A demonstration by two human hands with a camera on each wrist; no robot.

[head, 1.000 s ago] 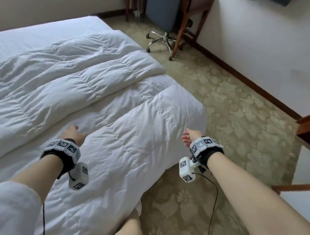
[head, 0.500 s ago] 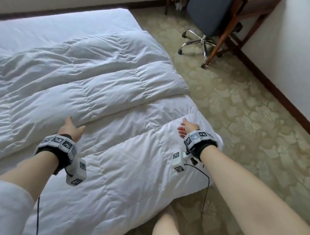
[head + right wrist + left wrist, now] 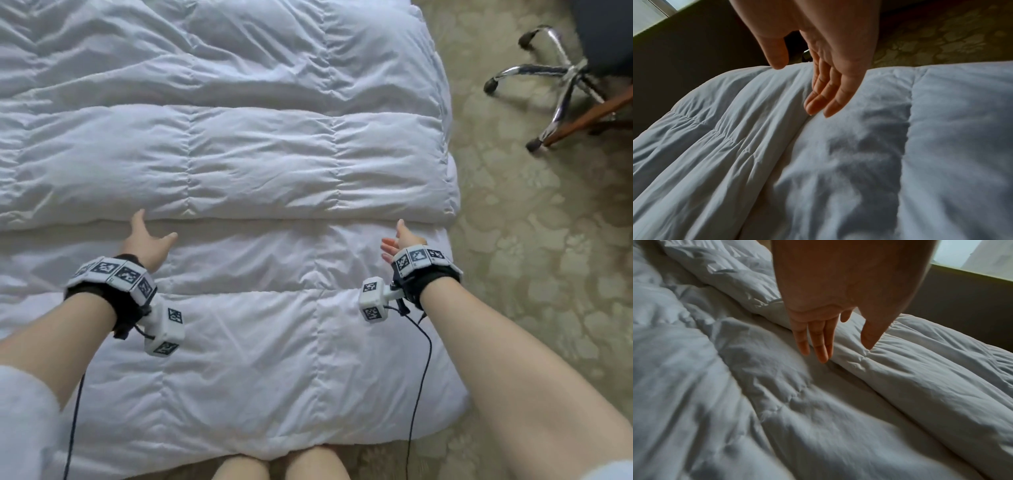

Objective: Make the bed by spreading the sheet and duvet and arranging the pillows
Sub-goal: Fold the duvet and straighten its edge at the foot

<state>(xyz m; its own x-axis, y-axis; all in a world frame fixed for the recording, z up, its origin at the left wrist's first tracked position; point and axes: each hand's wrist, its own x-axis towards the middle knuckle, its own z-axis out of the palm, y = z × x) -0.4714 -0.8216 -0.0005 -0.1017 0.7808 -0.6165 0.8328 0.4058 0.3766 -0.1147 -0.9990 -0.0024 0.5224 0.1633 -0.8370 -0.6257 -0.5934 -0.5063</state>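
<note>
White quilted duvet (image 3: 260, 161), puffy folded edge, straight fingers (image 3: 818, 340) near

Your head camera looks straight down from high above the duvet (image 3: 260, 164). Each wrist camera sits low and close, looking along your fingers toward the far side. All three share the duvet's folded edge.

Each bare forearm wears a black wrist strap (image 3: 113, 294) ringed with white blocks printed with black square markers (image 3: 417, 257). A white marker cube (image 3: 372, 301) juts from each strap, trailing a thin black cable (image 3: 423, 370). A white sleeve (image 3: 24, 418) covers the left upper arm.
</note>
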